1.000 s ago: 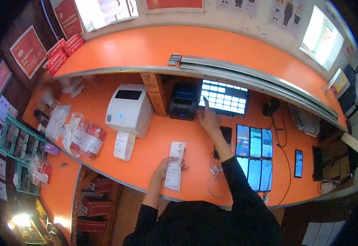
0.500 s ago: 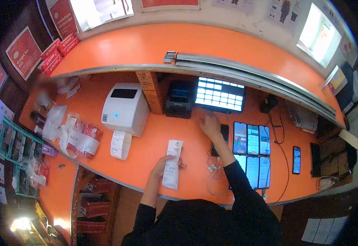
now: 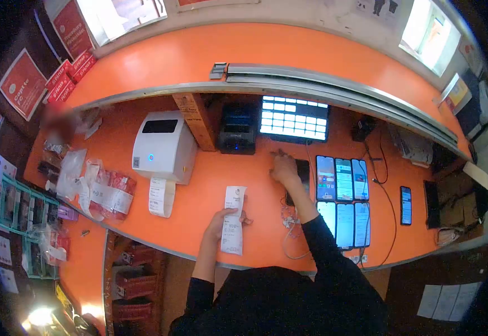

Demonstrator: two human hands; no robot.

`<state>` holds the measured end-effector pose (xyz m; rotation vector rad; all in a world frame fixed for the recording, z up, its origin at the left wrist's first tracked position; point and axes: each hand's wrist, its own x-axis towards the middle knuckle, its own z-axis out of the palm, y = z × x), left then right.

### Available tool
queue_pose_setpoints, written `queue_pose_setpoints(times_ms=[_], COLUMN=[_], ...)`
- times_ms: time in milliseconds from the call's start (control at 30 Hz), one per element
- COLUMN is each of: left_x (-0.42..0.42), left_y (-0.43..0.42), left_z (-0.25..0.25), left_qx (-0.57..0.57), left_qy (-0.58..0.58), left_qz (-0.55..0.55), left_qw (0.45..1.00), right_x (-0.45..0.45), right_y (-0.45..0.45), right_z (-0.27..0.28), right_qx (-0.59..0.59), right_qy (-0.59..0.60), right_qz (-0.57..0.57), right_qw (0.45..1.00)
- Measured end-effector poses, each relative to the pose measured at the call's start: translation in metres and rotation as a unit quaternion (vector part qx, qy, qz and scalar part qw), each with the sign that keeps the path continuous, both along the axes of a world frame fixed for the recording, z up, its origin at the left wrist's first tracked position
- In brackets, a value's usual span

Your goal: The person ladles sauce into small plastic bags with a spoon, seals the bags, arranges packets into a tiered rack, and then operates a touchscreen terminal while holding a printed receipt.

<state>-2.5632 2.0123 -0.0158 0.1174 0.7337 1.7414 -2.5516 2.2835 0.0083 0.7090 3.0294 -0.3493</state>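
Note:
My left hand [image 3: 217, 224] is closed on a long white printed receipt [image 3: 232, 238], with fingertips showing past its right edge. The paper hangs over the orange counter. Below the lit tablet [image 3: 293, 120], my right hand [image 3: 284, 166] is over the counter with its fingers apart and slightly bent, holding nothing. Its fingertips are a little short of the tablet's lower edge. Beside this hand lies a dark phone [image 3: 301, 182], partly covered by my wrist. A black receipt printer [image 3: 238, 131] stands left of the tablet.
A white label printer [image 3: 165, 147] with a printed strip stands at left. Several lit phones [image 3: 345, 193] lie at right among cables, with another phone [image 3: 405, 205] farther out. Plastic-wrapped red packets [image 3: 111, 196] lie left. A metal-edged shelf [image 3: 339, 84] overhangs the back.
My right hand has drawn back slightly from the tablet's lower edge. My left hand still has the receipt. The camera view has shifted a little.

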Motion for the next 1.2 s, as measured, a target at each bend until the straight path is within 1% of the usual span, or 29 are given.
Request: queue_pose_setpoints(times_ms=[167, 233, 400, 467, 533, 567, 600, 633, 667, 733, 767, 833, 867, 933, 967, 1033, 1067, 1133, 1167, 1200], left_x=[-0.001, -0.001, -0.003, -0.002, -0.003, -0.003, -0.002, -0.001, -0.001, -0.002, -0.002, -0.002, -0.001, 0.000, 0.000, -0.001, -0.001, 0.000, 0.001, 0.001], left_y=[0.000, 0.000, -0.001, -0.002, -0.002, -0.002, -0.002, -0.002, -0.002, -0.002, -0.002, -0.001, 0.000, 0.001, 0.000, 0.000, 0.000, 0.001, 0.001, 0.002], left_z=[-0.007, -0.007, -0.008, -0.006, -0.004, -0.003, -0.003, -0.002, -0.002, -0.003, -0.008, -0.009, -0.010, -0.007, -0.006, -0.005, -0.005, -0.003, -0.002, -0.001], left_qx=[0.003, -0.002, 0.030, 0.019, 0.009, 0.002, -0.007, -0.007, 0.005, 0.016, 0.007, -0.002, -0.019, -0.036, -0.031, -0.027, -0.022, -0.017, -0.025, -0.033], left_qy=[-0.014, -0.015, 0.006, 0.003, 0.001, -0.004, -0.011, -0.010, -0.004, 0.004, -0.007, -0.018, -0.016, -0.015, -0.004, 0.007, 0.014, 0.020, 0.016, 0.013], left_qz=[-0.001, 0.001, -0.016, -0.013, -0.008, -0.008, -0.007, -0.006, -0.007, -0.008, -0.004, 0.000, 0.007, 0.013, 0.013, 0.011, 0.008, 0.004, 0.008, 0.012], left_qw=[1.000, 1.000, 0.999, 1.000, 1.000, 1.000, 1.000, 1.000, 1.000, 1.000, 1.000, 1.000, 1.000, 0.999, 0.999, 1.000, 1.000, 1.000, 1.000, 0.999], right_x=[-0.001, -0.001, 0.004, 0.006, 0.008, 0.006, 0.004, 0.003, 0.002, 0.003, 0.004, 0.006, 0.006, 0.005, 0.006, 0.008, 0.010, 0.013, 0.016, 0.020], right_y=[0.000, 0.000, 0.002, 0.006, 0.009, 0.011, 0.013, 0.015, 0.020, 0.023, 0.024, 0.024, 0.025, 0.029, 0.033, 0.042, 0.046, 0.050, 0.053, 0.053], right_z=[0.001, 0.000, 0.003, 0.002, 0.009, 0.010, 0.007, 0.005, 0.003, 0.011, 0.014, 0.019, 0.018, 0.014, 0.012, 0.010, 0.008, 0.007, 0.007, 0.015], right_qx=[0.004, 0.009, 0.010, 0.016, -0.019, -0.018, -0.031, -0.045, -0.045, -0.153, -0.154, -0.165, -0.166, -0.129, -0.129, -0.072, -0.072, -0.057, -0.057, -0.094], right_qy=[-0.029, -0.013, 0.006, 0.017, 0.052, 0.054, 0.089, 0.124, 0.125, 0.146, 0.147, 0.216, 0.216, 0.261, 0.262, 0.297, 0.298, 0.353, 0.353, 0.318], right_qz=[0.003, 0.002, 0.012, 0.022, -0.001, 0.001, -0.015, -0.033, -0.032, -0.058, -0.057, -0.048, -0.048, -0.045, -0.046, -0.043, -0.044, -0.072, -0.073, -0.118], right_qw=[1.000, 1.000, 1.000, 0.999, 0.998, 0.998, 0.995, 0.991, 0.991, 0.976, 0.975, 0.961, 0.961, 0.956, 0.955, 0.951, 0.951, 0.931, 0.931, 0.936])
